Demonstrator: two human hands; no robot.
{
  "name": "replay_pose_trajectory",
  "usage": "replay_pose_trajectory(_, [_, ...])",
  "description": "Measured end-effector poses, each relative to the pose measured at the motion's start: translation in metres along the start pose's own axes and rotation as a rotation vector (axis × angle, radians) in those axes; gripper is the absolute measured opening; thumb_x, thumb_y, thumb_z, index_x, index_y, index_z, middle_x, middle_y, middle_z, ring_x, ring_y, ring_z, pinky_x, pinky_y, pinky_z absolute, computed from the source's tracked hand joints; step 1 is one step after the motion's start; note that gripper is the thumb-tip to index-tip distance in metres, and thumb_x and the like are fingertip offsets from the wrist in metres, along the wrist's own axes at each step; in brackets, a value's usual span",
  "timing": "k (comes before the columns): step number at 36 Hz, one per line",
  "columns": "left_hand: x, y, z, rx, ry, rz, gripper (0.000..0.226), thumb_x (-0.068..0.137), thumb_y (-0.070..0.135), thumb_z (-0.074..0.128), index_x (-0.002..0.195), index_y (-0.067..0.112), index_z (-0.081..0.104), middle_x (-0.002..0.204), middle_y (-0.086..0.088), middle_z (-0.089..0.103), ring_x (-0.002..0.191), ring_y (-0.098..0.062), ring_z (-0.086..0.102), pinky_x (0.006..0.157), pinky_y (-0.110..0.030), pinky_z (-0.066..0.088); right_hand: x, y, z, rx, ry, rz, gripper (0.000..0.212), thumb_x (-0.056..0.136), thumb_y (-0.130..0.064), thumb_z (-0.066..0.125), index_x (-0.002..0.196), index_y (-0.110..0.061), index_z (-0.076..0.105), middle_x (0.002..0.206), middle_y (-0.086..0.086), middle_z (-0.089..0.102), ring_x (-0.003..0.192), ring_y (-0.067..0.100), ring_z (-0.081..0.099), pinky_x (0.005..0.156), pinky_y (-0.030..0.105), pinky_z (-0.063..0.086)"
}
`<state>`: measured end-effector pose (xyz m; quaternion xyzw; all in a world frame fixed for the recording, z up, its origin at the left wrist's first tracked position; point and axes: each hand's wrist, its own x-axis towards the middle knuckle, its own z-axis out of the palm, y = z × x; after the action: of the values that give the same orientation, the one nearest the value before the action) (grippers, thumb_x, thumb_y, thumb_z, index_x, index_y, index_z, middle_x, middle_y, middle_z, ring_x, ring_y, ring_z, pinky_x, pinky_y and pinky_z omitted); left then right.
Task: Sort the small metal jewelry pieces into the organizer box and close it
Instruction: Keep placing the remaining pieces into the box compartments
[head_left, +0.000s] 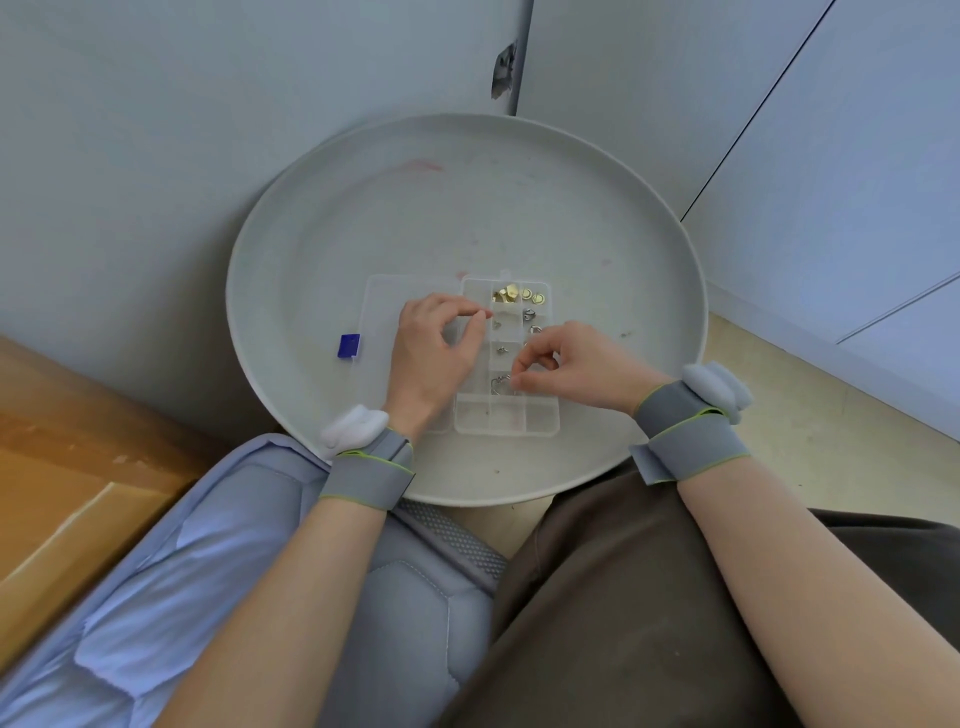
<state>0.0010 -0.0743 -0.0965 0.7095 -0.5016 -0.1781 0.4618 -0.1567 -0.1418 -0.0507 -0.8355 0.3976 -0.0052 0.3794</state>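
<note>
Head view: left hand (431, 353) is pinching a tiny piece (487, 314), right hand (576, 364) a wire hook (500, 385), over the part-filled organizer box (506, 415) (unclosed).

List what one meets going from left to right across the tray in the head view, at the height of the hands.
Blue square piece → left hand → silver ring → right hand. The organizer box lies under both hands, so it is left out.

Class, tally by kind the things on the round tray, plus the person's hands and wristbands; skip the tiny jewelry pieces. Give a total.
Clear organizer box: 1
Blue square piece: 1
Hands: 2, left hand, right hand
Grey wristbands: 2
Total: 6
</note>
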Motion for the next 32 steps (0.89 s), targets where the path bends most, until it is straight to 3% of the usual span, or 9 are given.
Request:
replay_pose_trajectory(3, [0.001,0.000,0.000,0.006,0.002,0.008,0.017,0.086,0.026,0.055,0.090,0.021,0.071,0.096,0.008,0.066,0.102,-0.014,0.049,0.087,-0.010,0.031,0.002,0.000,0.000,-0.018,0.049,0.004,0.005,0.078,-0.028,0.070,0.078,-0.024,0.072,0.063,-0.001,0.041,0.058,0.011,0.038,0.058,0.025,0.034])
replay_pose_trajectory(5, [0.001,0.000,0.001,0.005,0.004,0.009,0.016,0.087,0.025,0.056,0.090,0.021,0.071,0.096,0.007,0.066,0.103,-0.015,0.049,0.088,-0.015,0.033,0.002,0.001,0.000,-0.004,0.080,0.005,0.002,0.077,-0.027,0.070,0.077,-0.025,0.071,0.059,-0.003,0.041,0.055,0.008,0.037,0.056,0.019,0.034])
replay_pose_trajectory(10, [0.001,-0.001,0.001,0.008,0.011,0.011,0.016,0.086,0.026,0.055,0.091,0.022,0.070,0.096,0.006,0.066,0.102,-0.015,0.050,0.086,-0.005,0.029,0.002,0.004,-0.004,0.051,0.211,0.003,0.002,0.077,-0.023,0.071,0.078,-0.021,0.071,0.055,-0.007,0.044,0.049,-0.001,0.042,0.053,0.009,0.035])
replay_pose_trajectory(16, [0.000,-0.001,0.002,0.001,-0.007,0.024,0.018,0.085,0.027,0.053,0.091,0.022,0.070,0.098,0.005,0.066,0.103,-0.014,0.050,0.089,-0.012,0.033,0.002,0.023,-0.019,0.105,0.409,0.095,0.004,0.079,-0.020,0.068,0.080,-0.023,0.070,0.058,-0.007,0.051,0.048,-0.005,0.045,0.052,0.006,0.035])
replay_pose_trajectory(19, [0.000,-0.002,0.002,0.006,-0.013,0.033,0.017,0.087,0.025,0.055,0.093,0.021,0.070,0.101,0.006,0.066,0.106,-0.012,0.050,0.091,-0.008,0.031,-0.002,0.034,-0.029,0.110,0.501,0.164,0.005,0.079,-0.018,0.067,0.081,-0.022,0.070,0.060,-0.008,0.051,0.049,-0.007,0.046,0.052,0.003,0.036])
replay_pose_trajectory(23, [0.000,-0.003,0.004,0.025,-0.020,0.051,0.015,0.088,0.019,0.058,0.098,0.021,0.070,0.106,0.005,0.066,0.110,-0.013,0.050,0.094,-0.005,0.028,-0.008,0.047,-0.035,0.061,0.545,0.237,0.005,0.079,-0.019,0.067,0.083,-0.021,0.071,0.065,-0.004,0.055,0.053,0.000,0.048,0.052,0.001,0.035])
replay_pose_trajectory(26, [0.000,-0.004,0.004,0.051,-0.021,0.068,0.017,0.089,0.019,0.059,0.102,0.020,0.069,0.110,0.005,0.065,0.112,-0.011,0.049,0.094,-0.002,0.024,-0.009,0.052,-0.035,0.013,0.540,0.253,0.006,0.079,-0.021,0.067,0.084,-0.022,0.070,0.073,-0.004,0.060,0.058,0.002,0.047,0.052,0.004,0.033])
replay_pose_trajectory(29, [0.000,-0.005,0.004,0.061,-0.027,0.075,0.018,0.089,0.018,0.059,0.104,0.019,0.069,0.113,0.004,0.064,0.113,-0.011,0.049,0.095,-0.001,0.022,-0.007,0.052,-0.032,0.008,0.492,0.224,0.006,0.079,-0.022,0.069,0.084,-0.023,0.071,0.078,-0.006,0.062,0.062,0.003,0.047,0.063,0.019,0.036])
replay_pose_trajectory(32, [0.000,-0.005,0.003,0.066,-0.034,0.072,0.019,0.089,0.019,0.059,0.105,0.020,0.069,0.114,0.005,0.063,0.114,-0.011,0.048,0.095,0.000,0.023,-0.004,0.051,-0.026,0.008,0.414,0.183,0.009,0.079,-0.024,0.070,0.087,-0.024,0.071,0.081,-0.005,0.064,0.073,0.011,0.047,0.072,0.025,0.038])
